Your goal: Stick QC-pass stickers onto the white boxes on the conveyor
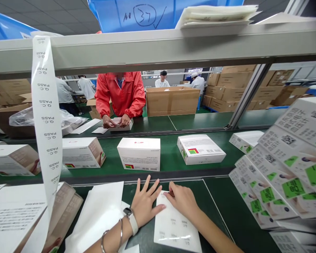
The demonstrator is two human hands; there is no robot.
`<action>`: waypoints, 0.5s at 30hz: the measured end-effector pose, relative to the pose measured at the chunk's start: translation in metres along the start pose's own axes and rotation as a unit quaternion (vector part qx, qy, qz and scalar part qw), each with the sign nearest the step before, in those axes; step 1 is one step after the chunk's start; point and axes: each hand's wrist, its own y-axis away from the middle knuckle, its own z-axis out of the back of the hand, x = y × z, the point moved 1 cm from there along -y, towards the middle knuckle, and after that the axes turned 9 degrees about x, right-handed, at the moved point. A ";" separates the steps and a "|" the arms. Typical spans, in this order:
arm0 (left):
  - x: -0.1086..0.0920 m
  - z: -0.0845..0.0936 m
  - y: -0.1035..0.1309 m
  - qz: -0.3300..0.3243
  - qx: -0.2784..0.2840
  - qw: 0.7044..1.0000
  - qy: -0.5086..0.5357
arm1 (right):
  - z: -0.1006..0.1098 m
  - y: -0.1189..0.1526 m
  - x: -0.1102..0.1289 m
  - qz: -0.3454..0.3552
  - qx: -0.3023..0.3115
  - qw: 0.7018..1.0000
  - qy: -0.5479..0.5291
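A white sheet of Q.C. PASS stickers [177, 233] lies on the green bench in front of me. My left hand [146, 203] is open, its fingers spread, with the thumb over the sheet's left edge. At the top of the sheet, my right hand [183, 199] has its fingers closed in a pinch on the sheet's upper edge; whether a single sticker is between the fingertips is hidden. Blank white paper sheets [100, 211] lie left of my left hand, partly under that forearm.
Printed white boxes [139, 154] stand along the green conveyor [168, 140] ahead. Stacked boxes [281, 182] rise at right; another box [13, 218] sits at left. A sticker strip [46, 105] hangs from the shelf rail [147, 49]. Opposite, a person in red [121, 93] handles a box.
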 end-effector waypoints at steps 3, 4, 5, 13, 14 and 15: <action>0.000 -0.002 0.000 0.003 0.003 1.000 0.010 | 0.000 0.003 0.003 0.007 0.003 0.999 -0.034; 0.000 -0.002 0.000 0.005 0.006 1.000 0.014 | 0.001 0.004 0.005 0.027 0.011 0.998 -0.061; 0.000 -0.002 0.000 0.008 0.009 1.000 0.018 | 0.002 0.005 0.006 0.052 0.023 0.993 -0.098; -0.002 0.003 -0.003 0.011 0.019 0.999 0.023 | 0.055 -0.020 -0.051 0.091 -0.002 0.918 -0.386; -0.002 0.007 -0.006 0.010 0.013 1.000 0.019 | 0.065 -0.026 -0.067 0.083 -0.019 0.922 -0.378; -0.002 0.012 -0.012 0.008 0.006 1.000 0.016 | 0.075 -0.031 -0.083 0.076 -0.036 0.927 -0.365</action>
